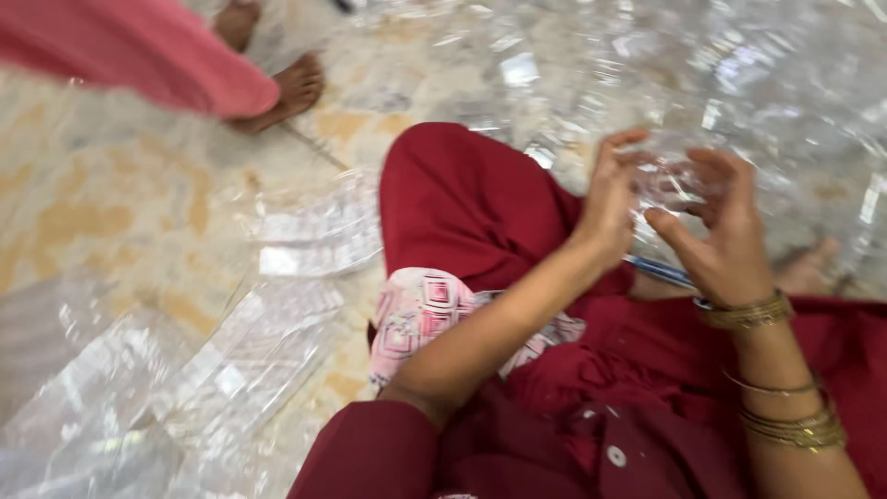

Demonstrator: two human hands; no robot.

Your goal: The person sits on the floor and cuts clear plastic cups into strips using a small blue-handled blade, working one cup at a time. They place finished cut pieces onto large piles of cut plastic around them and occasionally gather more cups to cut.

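I sit on the floor in dark red clothes, one knee (443,199) raised. My left hand (610,199) and my right hand (725,231) are held close together above my lap, both pinching a small clear plastic piece (670,180) between their fingers. Gold bangles (785,420) ring my right wrist. A blue pen (661,270) lies under my hands on my lap. The picture is blurred by motion.
Clear plastic sheets (305,236) lie on the patterned floor to my left, and more clear plastic (139,407) at the lower left. A heap of clear plastic (739,74) fills the top right. Another person's bare foot (291,88) and pink garment (129,51) are at the top left.
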